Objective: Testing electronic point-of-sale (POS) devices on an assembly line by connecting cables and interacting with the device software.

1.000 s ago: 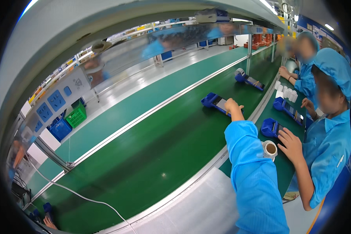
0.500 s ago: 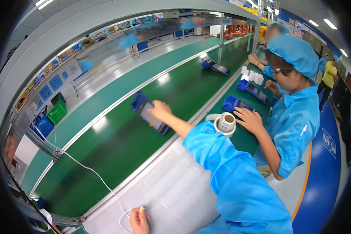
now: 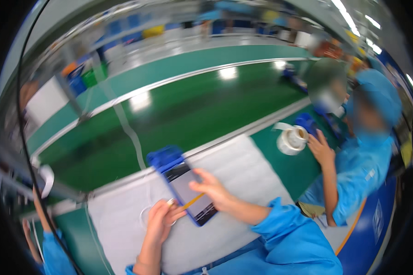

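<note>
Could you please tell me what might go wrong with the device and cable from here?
The right hand grips the blue device by its right side, so it might slip if that loosens. The left hand holds the end of the white cable close to the device, so they could knock together. The cable also stretches across the green belt, where it might snag.

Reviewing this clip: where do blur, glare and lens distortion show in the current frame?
Head view: blur smears the green crate and white cable; head view: bright glare patches, probably from overhead lights, whiten the green conveyor belt; head view: fisheye distortion bows the belt's edges; head view: the blue handheld terminal looks soft but clear in outline.
</note>
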Action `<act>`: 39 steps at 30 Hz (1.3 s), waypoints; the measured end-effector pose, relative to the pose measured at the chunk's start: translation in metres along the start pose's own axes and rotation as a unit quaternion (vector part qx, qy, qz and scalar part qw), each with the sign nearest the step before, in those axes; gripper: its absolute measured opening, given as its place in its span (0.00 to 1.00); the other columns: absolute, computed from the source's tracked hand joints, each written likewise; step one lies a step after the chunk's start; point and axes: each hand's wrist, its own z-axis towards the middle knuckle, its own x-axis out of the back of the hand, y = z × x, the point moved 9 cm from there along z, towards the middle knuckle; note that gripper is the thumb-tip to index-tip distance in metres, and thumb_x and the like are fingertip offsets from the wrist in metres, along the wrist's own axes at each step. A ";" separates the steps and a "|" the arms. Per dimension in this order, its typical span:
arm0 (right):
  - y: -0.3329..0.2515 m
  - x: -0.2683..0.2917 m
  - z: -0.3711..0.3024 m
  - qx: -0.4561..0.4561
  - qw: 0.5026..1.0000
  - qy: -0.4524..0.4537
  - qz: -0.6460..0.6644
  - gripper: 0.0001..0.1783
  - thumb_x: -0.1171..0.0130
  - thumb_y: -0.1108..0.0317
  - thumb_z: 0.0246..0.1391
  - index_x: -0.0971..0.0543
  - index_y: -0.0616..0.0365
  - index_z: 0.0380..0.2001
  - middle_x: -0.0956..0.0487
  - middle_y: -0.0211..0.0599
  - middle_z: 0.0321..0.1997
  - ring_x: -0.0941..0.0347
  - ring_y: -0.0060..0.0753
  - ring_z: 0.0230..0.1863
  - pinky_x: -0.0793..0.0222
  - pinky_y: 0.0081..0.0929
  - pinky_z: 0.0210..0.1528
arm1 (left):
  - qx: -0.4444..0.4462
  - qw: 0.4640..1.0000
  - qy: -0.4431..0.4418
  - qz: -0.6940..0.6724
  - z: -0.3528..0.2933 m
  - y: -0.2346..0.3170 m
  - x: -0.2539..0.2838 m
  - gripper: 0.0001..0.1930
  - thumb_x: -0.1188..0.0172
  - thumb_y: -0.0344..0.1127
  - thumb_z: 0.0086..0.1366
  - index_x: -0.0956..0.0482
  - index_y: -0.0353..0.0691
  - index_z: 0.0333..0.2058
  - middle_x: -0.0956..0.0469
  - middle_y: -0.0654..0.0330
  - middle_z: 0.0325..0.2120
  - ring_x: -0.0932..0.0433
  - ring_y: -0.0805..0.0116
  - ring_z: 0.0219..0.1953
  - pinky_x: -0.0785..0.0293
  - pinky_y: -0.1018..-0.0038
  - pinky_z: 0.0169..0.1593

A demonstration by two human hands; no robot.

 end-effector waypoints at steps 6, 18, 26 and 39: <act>-0.013 0.001 -0.004 -0.003 1.000 -0.017 -0.006 0.31 0.42 0.64 0.52 0.42 0.61 0.56 0.25 0.44 0.43 0.27 0.31 0.43 0.30 0.29 0.45 | 0.013 0.999 -0.011 0.030 0.008 -0.008 -0.007 0.08 0.52 0.32 0.65 0.30 0.35 0.30 0.30 0.53 0.45 0.25 0.60 0.44 0.26 0.65 0.48; -0.018 -0.011 -0.006 0.002 0.997 -0.025 -0.067 0.30 0.45 0.66 0.53 0.42 0.61 0.56 0.25 0.45 0.44 0.27 0.31 0.43 0.30 0.28 0.44 | 0.018 0.996 -0.016 0.081 0.003 -0.007 -0.008 0.09 0.53 0.32 0.65 0.29 0.32 0.30 0.32 0.52 0.46 0.26 0.61 0.45 0.25 0.68 0.48; -0.030 -0.013 -0.010 0.094 0.979 -0.015 -0.179 0.31 0.47 0.68 0.55 0.46 0.62 0.59 0.28 0.45 0.48 0.30 0.31 0.48 0.34 0.27 0.49 | -0.092 0.935 0.049 0.339 0.001 0.018 0.001 0.06 0.46 0.30 0.61 0.24 0.33 0.28 0.28 0.59 0.40 0.28 0.71 0.42 0.33 0.78 0.46; -0.036 -0.020 -0.013 0.128 0.967 -0.037 -0.217 0.33 0.47 0.71 0.54 0.48 0.62 0.61 0.34 0.46 0.55 0.32 0.32 0.52 0.35 0.27 0.52 | -0.179 0.869 0.035 0.460 -0.006 0.032 -0.012 0.06 0.43 0.30 0.59 0.22 0.32 0.30 0.24 0.57 0.34 0.26 0.66 0.41 0.33 0.74 0.46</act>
